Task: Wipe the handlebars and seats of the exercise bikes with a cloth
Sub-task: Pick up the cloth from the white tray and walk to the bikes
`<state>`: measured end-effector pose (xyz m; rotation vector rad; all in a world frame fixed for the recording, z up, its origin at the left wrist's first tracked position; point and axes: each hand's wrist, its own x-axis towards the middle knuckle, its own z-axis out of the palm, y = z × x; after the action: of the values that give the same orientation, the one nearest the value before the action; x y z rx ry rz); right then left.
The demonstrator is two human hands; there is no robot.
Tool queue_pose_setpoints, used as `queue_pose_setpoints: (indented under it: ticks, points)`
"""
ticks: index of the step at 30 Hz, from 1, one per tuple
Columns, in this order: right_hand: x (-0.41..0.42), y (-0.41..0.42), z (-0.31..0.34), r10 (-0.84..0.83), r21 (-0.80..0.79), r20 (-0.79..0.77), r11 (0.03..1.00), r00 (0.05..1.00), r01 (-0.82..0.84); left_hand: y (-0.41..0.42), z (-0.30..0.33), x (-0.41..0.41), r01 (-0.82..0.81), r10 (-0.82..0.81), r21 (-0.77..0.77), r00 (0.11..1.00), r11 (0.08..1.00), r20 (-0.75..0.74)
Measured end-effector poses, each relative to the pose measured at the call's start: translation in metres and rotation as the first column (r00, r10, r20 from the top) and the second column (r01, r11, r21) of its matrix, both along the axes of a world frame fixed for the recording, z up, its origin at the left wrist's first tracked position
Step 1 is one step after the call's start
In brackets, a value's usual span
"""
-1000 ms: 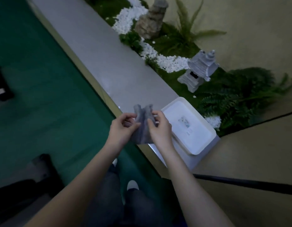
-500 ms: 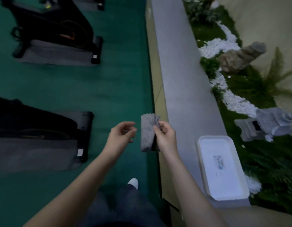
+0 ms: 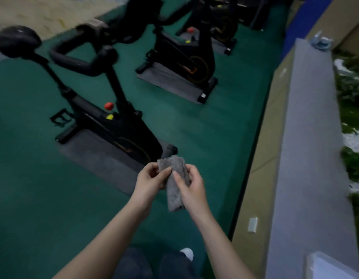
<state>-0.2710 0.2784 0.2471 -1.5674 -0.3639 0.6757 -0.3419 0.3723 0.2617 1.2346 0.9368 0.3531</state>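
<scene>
A folded grey cloth point(image 3: 174, 190) hangs between my hands at the centre of the view. My left hand point(image 3: 150, 181) pinches its upper left edge with thumb and fingers. My right hand point(image 3: 191, 185) grips its right side. A black exercise bike point(image 3: 118, 127) stands ahead on the left on a grey mat, with its seat point(image 3: 17, 41) at far left and its curved handlebar point(image 3: 78, 61) above the frame. A second black exercise bike point(image 3: 186, 57) stands farther back on its own mat.
Green floor covers the room. A long grey ledge point(image 3: 311, 137) with a tan side runs along the right, with plants and white pebbles point(image 3: 354, 141) beyond it. A white tray corner point(image 3: 331, 266) shows at bottom right. A third bike's base point(image 3: 225, 33) is behind.
My view has swung left from the ledge and garden toward the bikes. My left hand, apart from the cloth half a second ago, now pinches it again.
</scene>
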Motion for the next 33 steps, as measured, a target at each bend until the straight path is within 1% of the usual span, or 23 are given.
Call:
queue_pose_setpoints:
  ticks: [3, 5, 7, 10, 14, 20, 23, 28, 33]
  points:
    - [-0.027, 0.043, 0.007, 0.012, 0.011, 0.067, 1.000, 0.998, -0.012, 0.043, 0.004, -0.041, -0.051, 0.052, 0.043, 0.998, 0.998, -0.030]
    - [-0.042, 0.069, 0.012, 0.030, 0.001, 0.109, 1.000, 0.994, -0.030, 0.076, 0.003, -0.070, -0.050, 0.064, 0.137, 0.993, 0.989, -0.097]
    - [-0.056, 0.093, 0.016, 0.054, -0.036, 0.143, 0.998, 0.988, -0.049, 0.111, -0.002, -0.101, 0.002, 0.056, 0.269, 0.977, 0.963, -0.207]
    - [-0.075, 0.131, 0.022, 0.090, -0.067, 0.173, 0.995, 0.981, -0.079, 0.158, -0.011, -0.148, 0.107, 0.056, 0.438, 0.937, 0.893, -0.344]
    - [-0.099, 0.182, 0.024, 0.107, -0.082, 0.247, 0.993, 0.963, -0.089, 0.208, -0.021, -0.195, 0.209, 0.101, 0.580, 0.884, 0.787, -0.456]
    - [-0.121, 0.244, 0.018, 0.103, -0.093, 0.237, 0.992, 0.966, -0.083, 0.256, -0.025, -0.243, 0.291, 0.134, 0.635, 0.835, 0.715, -0.533]
    - [-0.123, 0.274, 0.019, 0.144, -0.103, 0.232, 0.987, 0.962, -0.123, 0.277, -0.025, -0.254, 0.310, 0.168, 0.651, 0.809, 0.693, -0.563]
    - [-0.121, 0.334, 0.021, 0.217, -0.149, 0.280, 0.972, 0.935, -0.181, 0.322, -0.025, -0.253, 0.317, 0.198, 0.659, 0.787, 0.682, -0.584]
    - [-0.111, 0.410, 0.017, 0.292, -0.185, 0.308, 0.952, 0.906, -0.244, 0.388, -0.024, -0.239, 0.348, 0.209, 0.666, 0.767, 0.659, -0.607]
